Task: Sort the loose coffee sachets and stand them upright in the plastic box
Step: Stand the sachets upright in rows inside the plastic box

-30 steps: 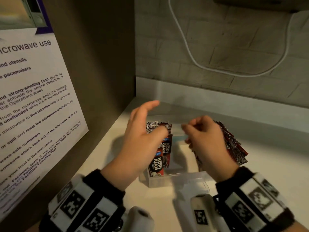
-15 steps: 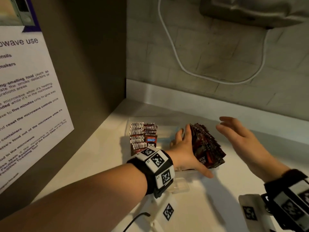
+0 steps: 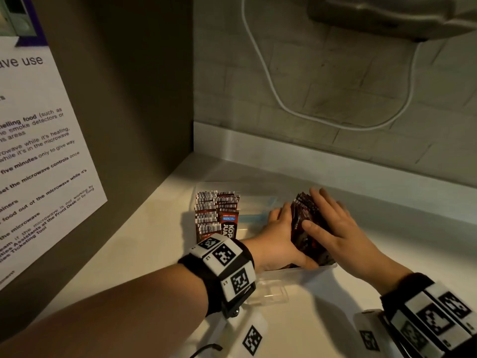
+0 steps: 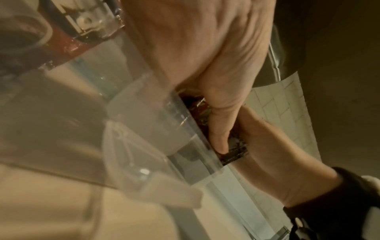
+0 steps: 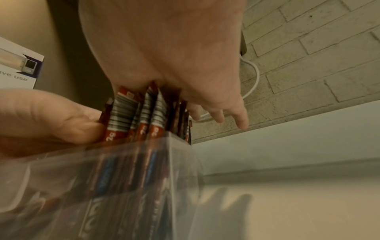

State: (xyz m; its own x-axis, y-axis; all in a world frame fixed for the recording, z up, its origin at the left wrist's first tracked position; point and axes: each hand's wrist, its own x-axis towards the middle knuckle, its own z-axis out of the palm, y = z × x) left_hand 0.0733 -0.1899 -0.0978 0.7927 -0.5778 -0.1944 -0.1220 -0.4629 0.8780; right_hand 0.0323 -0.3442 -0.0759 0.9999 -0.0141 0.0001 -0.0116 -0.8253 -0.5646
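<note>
A clear plastic box (image 3: 255, 228) sits on the white counter. One group of red-and-black coffee sachets (image 3: 216, 215) stands upright at its left end, barcodes up. A second bundle of sachets (image 3: 307, 228) stands tilted at the right end, squeezed between my hands. My left hand (image 3: 281, 236) lies flat against the bundle's left face, its thumb along the near edge. My right hand (image 3: 333, 223) rests on the bundle's right face with straight fingers. In the right wrist view the bundle (image 5: 131, 116) rises above the box wall (image 5: 144, 170) under my right hand (image 5: 174, 48). In the left wrist view my left hand (image 4: 205, 56) touches the bundle (image 4: 236, 146).
A dark cabinet side with a printed microwave notice (image 3: 38, 151) closes off the left. Behind the box runs a brick wall with a looping white cable (image 3: 284, 107), and a grey appliance (image 3: 387, 14) hangs above. White counter (image 3: 387, 241) extends to the right.
My left hand left the left-end sachets and crossed to the right bundle. My right hand, hovering half a second ago, has come down flat onto that bundle.
</note>
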